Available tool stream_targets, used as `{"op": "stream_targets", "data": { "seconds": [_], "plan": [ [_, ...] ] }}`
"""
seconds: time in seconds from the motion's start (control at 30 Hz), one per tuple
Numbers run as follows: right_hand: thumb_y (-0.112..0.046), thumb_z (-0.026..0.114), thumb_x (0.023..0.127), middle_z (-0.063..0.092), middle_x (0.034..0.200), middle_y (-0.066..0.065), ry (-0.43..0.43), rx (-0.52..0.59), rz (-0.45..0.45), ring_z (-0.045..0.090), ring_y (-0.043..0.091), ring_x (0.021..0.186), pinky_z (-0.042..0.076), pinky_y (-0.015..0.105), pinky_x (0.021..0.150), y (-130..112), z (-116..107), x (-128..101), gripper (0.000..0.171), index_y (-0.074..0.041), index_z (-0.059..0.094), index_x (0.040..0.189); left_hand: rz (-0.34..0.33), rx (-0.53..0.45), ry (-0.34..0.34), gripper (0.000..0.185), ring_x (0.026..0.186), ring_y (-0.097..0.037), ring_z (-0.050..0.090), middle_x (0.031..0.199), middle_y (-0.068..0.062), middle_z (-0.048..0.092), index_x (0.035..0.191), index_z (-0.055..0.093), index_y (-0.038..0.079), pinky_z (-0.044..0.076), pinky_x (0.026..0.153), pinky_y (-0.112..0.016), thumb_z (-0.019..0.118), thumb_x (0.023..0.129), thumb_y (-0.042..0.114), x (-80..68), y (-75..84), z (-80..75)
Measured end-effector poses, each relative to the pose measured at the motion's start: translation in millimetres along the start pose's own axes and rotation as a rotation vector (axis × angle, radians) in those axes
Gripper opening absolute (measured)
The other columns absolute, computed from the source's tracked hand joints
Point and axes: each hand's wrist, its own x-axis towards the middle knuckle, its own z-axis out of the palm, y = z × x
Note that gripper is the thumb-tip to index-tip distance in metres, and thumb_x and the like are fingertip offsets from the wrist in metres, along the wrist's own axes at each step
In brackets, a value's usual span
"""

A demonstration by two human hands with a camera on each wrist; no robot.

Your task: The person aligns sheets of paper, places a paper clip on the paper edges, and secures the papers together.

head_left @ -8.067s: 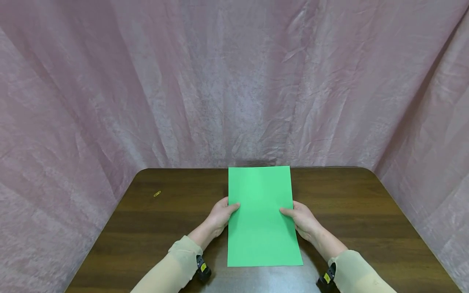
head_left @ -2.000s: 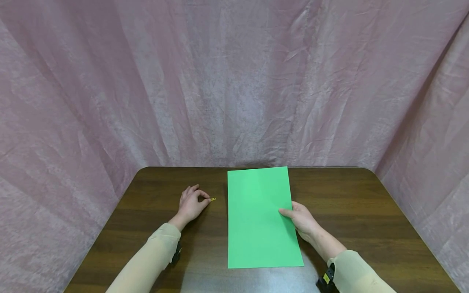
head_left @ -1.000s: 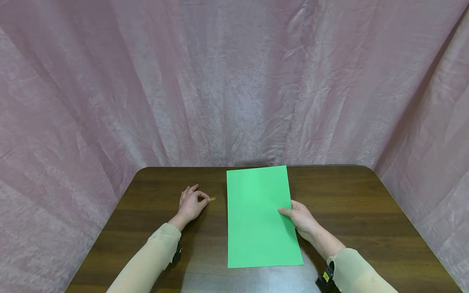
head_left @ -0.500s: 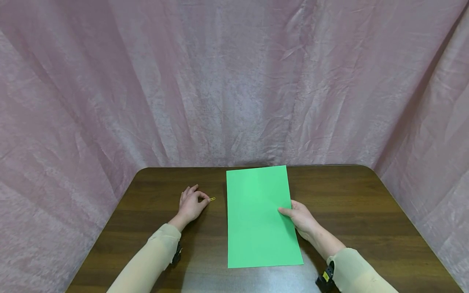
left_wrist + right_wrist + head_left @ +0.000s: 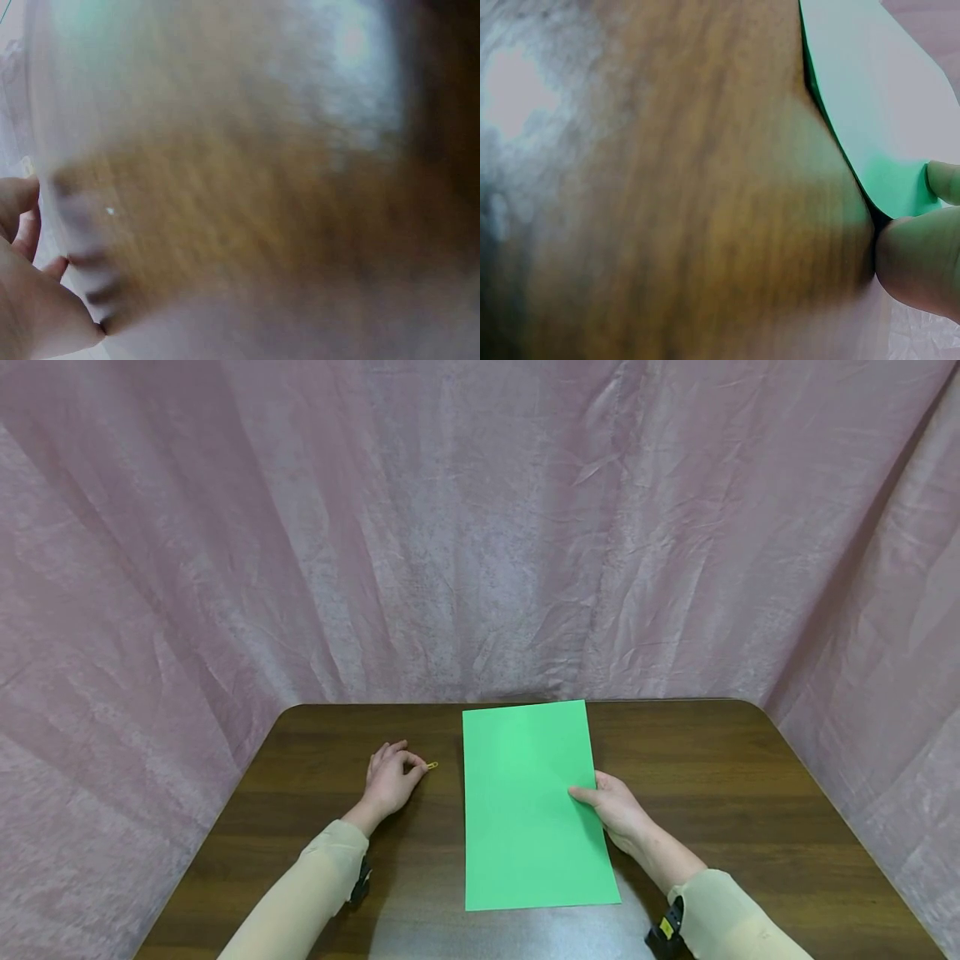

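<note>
A yellow paper clip (image 5: 432, 765) sticks out from between the thumb and index finger of my left hand (image 5: 390, 783), which pinches it left of the paper. The other fingers of that hand are spread. My right hand (image 5: 621, 810) grips the right edge of a green sheet of paper (image 5: 532, 827), its thumb on top and its fingers behind. In the right wrist view the paper (image 5: 877, 97) bends slightly upward at the grip. The left wrist view shows the left hand (image 5: 37, 292) at its left edge, with the clip barely visible at the fingertips.
The brown wooden table (image 5: 750, 827) has rounded far corners and a bright light reflection near its front. A pink velvet curtain (image 5: 480, 543) hangs behind it and along both sides. Each forearm wears a pale sleeve and a black wrist device.
Eight seconds ago both hands held the paper and the clip lay far left on the table. The left hand since let go and took the clip; just now it shifts very slightly left.
</note>
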Motion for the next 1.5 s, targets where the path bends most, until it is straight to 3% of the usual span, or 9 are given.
{"op": "stream_targets", "data": {
  "seconds": [0.13, 0.23, 0.3, 0.5, 0.9, 1.13, 1.27, 1.5],
  "plan": [
    [-0.012, 0.057, 0.105, 0.07, 0.117, 0.014, 0.0, 0.003, 0.0, 0.07, 0.024, 0.098, 0.058, 0.038, 0.081, 0.3, -0.3, -1.0, 0.041, 0.01, 0.049, 0.139, 0.009, -0.047, 0.071, 0.014, 0.139, -0.041, 0.041, 0.137, -0.016, 0.061, 0.105, 0.073, 0.01, 0.029, 0.116, -0.057, 0.065, 0.103, 0.022, 1.1, 3.7, -2.1],
    [-0.011, 0.057, 0.105, 0.07, 0.116, 0.014, 0.001, 0.004, -0.002, 0.07, 0.023, 0.098, 0.058, 0.038, 0.08, 0.6, -0.4, -1.3, 0.041, 0.011, 0.049, 0.139, 0.005, -0.103, 0.106, 0.016, 0.122, -0.034, 0.057, 0.122, -0.012, 0.067, 0.109, 0.071, 0.008, 0.045, 0.103, -0.052, 0.064, 0.104, 0.021, 2.1, 6.8, -3.6],
    [-0.011, 0.057, 0.105, 0.07, 0.116, 0.014, 0.001, 0.008, -0.003, 0.07, 0.023, 0.097, 0.059, 0.038, 0.08, 0.8, -0.3, -1.2, 0.041, 0.011, 0.049, 0.139, 0.001, -0.135, 0.116, 0.016, 0.112, -0.03, 0.062, 0.116, -0.011, 0.068, 0.111, 0.069, 0.008, 0.049, 0.095, -0.049, 0.063, 0.104, 0.022, 2.7, 8.5, -4.2],
    [-0.01, 0.057, 0.105, 0.07, 0.117, 0.014, -0.007, 0.021, -0.005, 0.07, 0.023, 0.097, 0.059, 0.038, 0.08, 1.0, -0.9, -0.7, 0.041, 0.011, 0.049, 0.14, -0.016, -0.2, 0.126, 0.016, 0.1, -0.026, 0.062, 0.11, -0.008, 0.068, 0.112, 0.068, 0.009, 0.051, 0.086, -0.044, 0.061, 0.105, 0.022, 4.7, 8.8, -3.7],
    [-0.011, 0.057, 0.105, 0.071, 0.114, 0.013, -0.003, 0.018, -0.002, 0.07, 0.024, 0.096, 0.059, 0.039, 0.079, 0.8, -0.7, -1.0, 0.041, 0.01, 0.049, 0.139, -0.074, -0.394, 0.136, 0.016, 0.103, -0.026, 0.06, 0.114, -0.011, 0.066, 0.113, 0.067, 0.006, 0.051, 0.086, -0.04, 0.064, 0.103, 0.019, 3.3, 14.1, -6.2],
    [-0.012, 0.058, 0.105, 0.069, 0.117, 0.014, 0.006, 0.013, 0.003, 0.07, 0.024, 0.098, 0.058, 0.039, 0.08, 0.1, 0.2, -1.4, 0.043, 0.009, 0.048, 0.141, -0.071, -0.52, 0.146, 0.029, 0.105, -0.026, 0.06, 0.114, -0.014, 0.064, 0.128, 0.062, 0.0, 0.051, 0.084, -0.031, 0.065, 0.102, 0.012, 2.5, 17.0, -5.3],
    [-0.013, 0.058, 0.105, 0.068, 0.12, 0.016, 0.005, 0.018, 0.007, 0.07, 0.025, 0.099, 0.059, 0.04, 0.081, -1.0, 0.6, -2.2, 0.045, 0.008, 0.047, 0.143, -0.079, -0.565, 0.143, 0.031, 0.102, -0.027, 0.061, 0.112, -0.015, 0.065, 0.131, 0.061, 0.001, 0.05, 0.081, -0.027, 0.066, 0.101, 0.009, 2.3, 18.6, -5.3],
    [-0.012, 0.058, 0.105, 0.068, 0.122, 0.016, 0.001, 0.022, 0.001, 0.069, 0.026, 0.101, 0.058, 0.041, 0.083, -2.7, 0.7, -4.0, 0.045, 0.008, 0.046, 0.144, -0.091, -0.592, 0.104, 0.037, 0.104, -0.029, 0.062, 0.111, -0.014, 0.066, 0.135, 0.058, 0.001, 0.05, 0.084, -0.032, 0.065, 0.101, 0.011, 1.6, 24.0, -6.2]
  ]
}}
